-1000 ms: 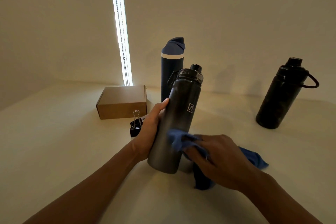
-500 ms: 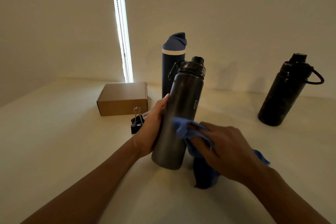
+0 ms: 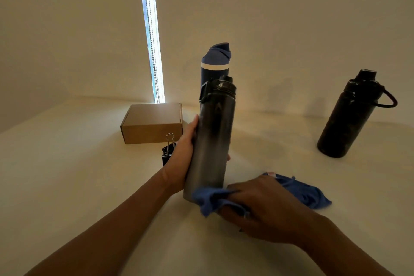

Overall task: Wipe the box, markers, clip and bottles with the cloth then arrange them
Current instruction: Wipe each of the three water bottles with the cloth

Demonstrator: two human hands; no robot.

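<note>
My left hand (image 3: pixel 182 154) grips a tall dark grey bottle (image 3: pixel 212 136) by its middle, holding it nearly upright over the table. My right hand (image 3: pixel 262 206) holds a blue cloth (image 3: pixel 210 199) bunched against the bottle's base; the cloth's other end (image 3: pixel 307 190) trails to the right on the table. A navy bottle (image 3: pixel 216 63) with a blue lid stands behind, partly hidden. Another black bottle (image 3: pixel 349 116) with a loop handle stands at the right. A brown cardboard box (image 3: pixel 152 123) lies at the left, and a black binder clip (image 3: pixel 167 152) sits beside my left hand. No markers show.
The pale table (image 3: pixel 67 175) meets a plain wall at the back. A bright window slit with a bead chain (image 3: pixel 151 33) runs down the wall behind the box.
My right hand slid the cloth down from the bottle's middle to its base. The left hand turned the bottle, so its logo is out of sight.
</note>
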